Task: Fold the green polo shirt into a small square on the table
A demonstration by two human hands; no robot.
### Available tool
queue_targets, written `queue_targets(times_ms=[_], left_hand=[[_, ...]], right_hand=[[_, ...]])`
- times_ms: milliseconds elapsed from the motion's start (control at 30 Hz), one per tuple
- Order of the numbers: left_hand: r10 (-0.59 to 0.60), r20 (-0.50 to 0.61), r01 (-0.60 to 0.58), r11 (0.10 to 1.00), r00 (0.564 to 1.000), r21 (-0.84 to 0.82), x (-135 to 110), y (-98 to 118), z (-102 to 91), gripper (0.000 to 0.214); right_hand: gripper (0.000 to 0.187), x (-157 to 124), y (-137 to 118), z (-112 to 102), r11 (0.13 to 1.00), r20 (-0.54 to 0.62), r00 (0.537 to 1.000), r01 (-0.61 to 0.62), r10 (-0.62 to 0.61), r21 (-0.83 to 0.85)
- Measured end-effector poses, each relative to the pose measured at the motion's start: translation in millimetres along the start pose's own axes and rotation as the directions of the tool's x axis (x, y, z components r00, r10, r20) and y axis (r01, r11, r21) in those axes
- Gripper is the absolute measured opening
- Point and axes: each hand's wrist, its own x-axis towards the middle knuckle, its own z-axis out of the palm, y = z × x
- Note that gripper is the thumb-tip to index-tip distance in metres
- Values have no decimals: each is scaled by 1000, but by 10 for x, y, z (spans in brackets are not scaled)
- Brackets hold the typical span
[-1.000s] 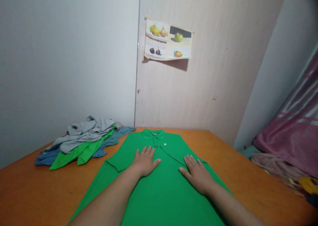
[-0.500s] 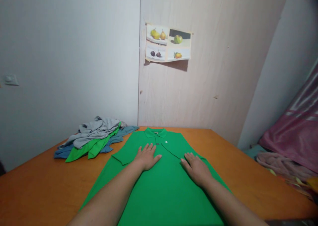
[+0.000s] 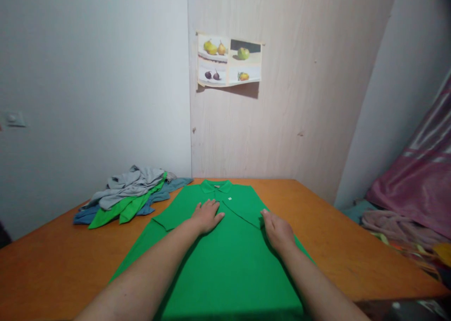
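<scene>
A green polo shirt (image 3: 225, 260) lies front up on the table, its collar at the far end and its hem toward me. My left hand (image 3: 207, 216) rests palm down on the chest near the button placket, fingers stretched out. At the right sleeve my right hand (image 3: 281, 230) is closed, thumb and fingers pinching the fabric by the sleeve's edge. That sleeve lies folded inward across the front. The fingertips under the right hand are partly hidden.
A heap of grey, green and blue clothes (image 3: 132, 196) lies on the left of the orange table (image 3: 45, 269). Behind stands a wall with a fruit picture (image 3: 229, 61). To the right are a pink curtain (image 3: 405, 184) and a bundled cloth (image 3: 391, 224).
My right hand has gone from lying flat on the shirt to pinching the sleeve's edge. My left hand stays flat on the chest. The view has shifted slightly.
</scene>
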Motion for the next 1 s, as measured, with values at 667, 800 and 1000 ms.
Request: queue_targets(times_ms=[667, 800, 1000], left_hand=[[71, -34, -67, 992, 997, 105, 419, 496, 79, 53], [26, -60, -19, 992, 998, 124, 444, 582, 111, 59], [-33, -66, 40, 993, 997, 113, 419, 587, 201, 67]], right_hand=[[50, -31, -287, -55, 931, 127, 979, 191, -159, -312], [46, -32, -291, -51, 936, 120, 980, 187, -157, -298], [47, -33, -288, -42, 939, 108, 980, 191, -167, -287]])
